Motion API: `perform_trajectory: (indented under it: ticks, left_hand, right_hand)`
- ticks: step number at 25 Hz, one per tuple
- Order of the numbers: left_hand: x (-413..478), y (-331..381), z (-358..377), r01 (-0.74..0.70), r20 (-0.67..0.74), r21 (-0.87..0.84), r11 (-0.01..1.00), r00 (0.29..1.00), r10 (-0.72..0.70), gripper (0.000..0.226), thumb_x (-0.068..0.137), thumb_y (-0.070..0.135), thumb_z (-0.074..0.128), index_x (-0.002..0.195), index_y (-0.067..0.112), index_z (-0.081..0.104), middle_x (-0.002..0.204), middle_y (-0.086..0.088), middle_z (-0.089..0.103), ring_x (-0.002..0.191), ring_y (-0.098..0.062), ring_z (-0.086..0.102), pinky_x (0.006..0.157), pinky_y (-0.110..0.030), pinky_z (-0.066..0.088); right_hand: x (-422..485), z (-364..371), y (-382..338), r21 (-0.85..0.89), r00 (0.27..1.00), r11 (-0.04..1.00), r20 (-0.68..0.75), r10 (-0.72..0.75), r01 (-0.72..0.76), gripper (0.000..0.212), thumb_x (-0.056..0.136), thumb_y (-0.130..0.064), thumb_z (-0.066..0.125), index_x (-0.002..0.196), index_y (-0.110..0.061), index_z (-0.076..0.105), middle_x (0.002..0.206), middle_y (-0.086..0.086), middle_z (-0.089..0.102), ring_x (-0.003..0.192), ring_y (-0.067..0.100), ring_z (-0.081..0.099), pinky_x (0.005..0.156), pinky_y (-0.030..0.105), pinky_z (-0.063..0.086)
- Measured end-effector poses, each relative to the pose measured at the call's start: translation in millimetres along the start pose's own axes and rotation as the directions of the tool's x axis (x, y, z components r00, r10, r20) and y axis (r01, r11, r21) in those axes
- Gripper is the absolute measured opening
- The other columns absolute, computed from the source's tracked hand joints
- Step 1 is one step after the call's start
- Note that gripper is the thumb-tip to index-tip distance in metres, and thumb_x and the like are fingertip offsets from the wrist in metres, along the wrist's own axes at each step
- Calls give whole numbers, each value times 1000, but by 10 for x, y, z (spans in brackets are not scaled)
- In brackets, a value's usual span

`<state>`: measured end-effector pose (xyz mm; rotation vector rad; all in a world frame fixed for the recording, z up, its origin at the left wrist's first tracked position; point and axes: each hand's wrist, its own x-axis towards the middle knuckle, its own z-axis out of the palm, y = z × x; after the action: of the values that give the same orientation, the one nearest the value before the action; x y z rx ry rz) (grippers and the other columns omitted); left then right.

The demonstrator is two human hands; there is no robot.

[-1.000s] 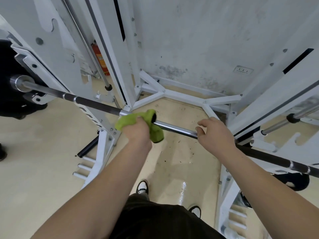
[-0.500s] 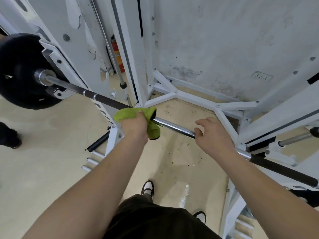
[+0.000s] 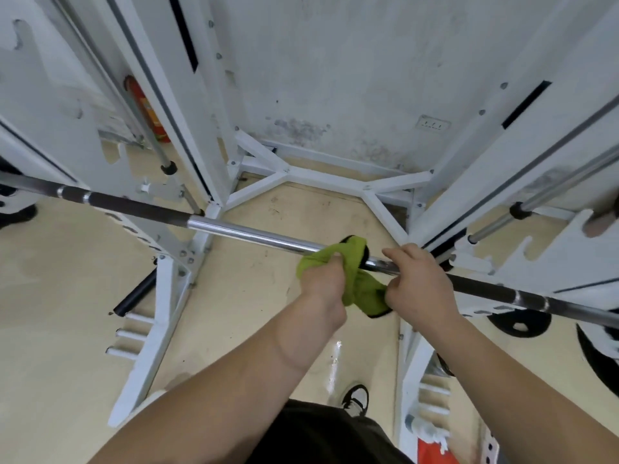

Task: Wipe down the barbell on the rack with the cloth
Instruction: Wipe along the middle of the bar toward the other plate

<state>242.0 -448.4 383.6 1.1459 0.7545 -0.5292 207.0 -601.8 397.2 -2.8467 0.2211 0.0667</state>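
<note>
Gripping the green cloth [image 3: 348, 272] around the barbell [image 3: 241, 231], the left hand [image 3: 323, 288] sits just beside the right hand [image 3: 417, 289], whose fingers close over the bar. Bare chrome runs free beyond the left fingers toward the white rack [image 3: 187, 135]; the cloth's loose end touches the right hand.

Stood on a smooth tan floor [image 3: 67, 296] by a stained white wall [image 3: 335, 61]. Had a wall socket [image 3: 434, 123] low down. Hid a red fire extinguisher [image 3: 147, 112] behind white posts [image 3: 187, 105].
</note>
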Motion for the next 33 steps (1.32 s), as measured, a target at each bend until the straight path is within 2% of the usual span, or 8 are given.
perform_trajectory:
  ticks: [5, 11, 17, 24, 27, 29, 31, 33]
  left_hand:
    - [-156, -211, 241, -60, -82, -130, 990, 995, 49, 26, 108, 33, 51, 99, 18, 69, 83, -11, 63, 59, -23, 56, 50, -25, 49]
    - [-311, -858, 1109, 286, 141, -28, 958, 950, -279, 29, 105, 33, 55, 122, 14, 68, 115, -16, 76, 103, -32, 73, 95, -50, 58]
    - [-162, -856, 908, 18, -24, -116, 993, 999, -21, 35, 107, 26, 49, 118, -2, 66, 102, -21, 74, 51, -29, 62, 45, -30, 45]
    - [-863, -726, 1152, -155, 32, 172, 973, 988, 152, 16, 91, 19, 71, 100, 7, 75, 95, -16, 80, 83, -31, 77, 64, -36, 63]
    - [-1027, -330, 1120, -445, 113, 575, 686, 874, 472, 16, 85, 27, 72, 88, 12, 69, 83, -13, 76, 74, -31, 75, 61, -42, 63]
    - [-929, -225, 1204, -500, 325, 849, 172, 750, 576, 20, 82, 33, 67, 86, 14, 61, 87, -7, 67, 77, -30, 66, 63, -42, 59]
    - [-760, -299, 1325, -409, 514, 858, -312, 703, 491, 24, 84, 36, 62, 100, 18, 59, 107, -3, 58, 96, -27, 57, 79, -41, 53]
    - [-542, -461, 1311, -384, 579, 782, -490, 740, 343, 39, 88, 38, 57, 123, 21, 51, 117, 1, 59, 111, -27, 56, 98, -45, 43]
  right_hand:
    - [-277, -123, 709, -64, 997, 995, -39, 74, -76, 47, 80, -12, 72, 126, -18, 69, 113, 0, 62, 108, 26, 57, 81, 37, 52]
    - [-327, -261, 1101, -83, 992, 994, -110, 68, -77, 16, 87, -16, 65, 99, -16, 76, 100, -1, 63, 99, 26, 57, 65, 30, 41]
    - [-388, -312, 1313, -38, 995, 998, -88, -45, 42, 32, 83, -9, 68, 110, -24, 77, 102, -7, 59, 98, 22, 55, 59, 28, 36]
    - [-387, -571, 1701, 358, 999, 933, 11, 34, -36, 35, 90, -9, 62, 122, -20, 72, 118, -5, 63, 115, 19, 57, 93, 34, 50]
    - [-340, -703, 1981, 96, 989, 987, 85, 120, -128, 38, 91, -21, 66, 129, -21, 67, 119, -1, 60, 113, 21, 56, 86, 41, 55]
    - [-346, -699, 2050, -53, 982, 992, 142, 121, -115, 24, 88, -28, 68, 112, -23, 72, 103, -1, 59, 101, 21, 58, 71, 37, 54]
    - [-380, -677, 2079, -110, 986, 989, 127, 112, -99, 10, 89, -28, 66, 95, -24, 72, 90, -3, 56, 92, 22, 58, 62, 33, 48]
    - [-405, -673, 2128, -86, 990, 991, 95, 109, -101, 13, 91, -26, 63, 100, -27, 74, 91, -3, 59, 92, 21, 57, 66, 35, 52]
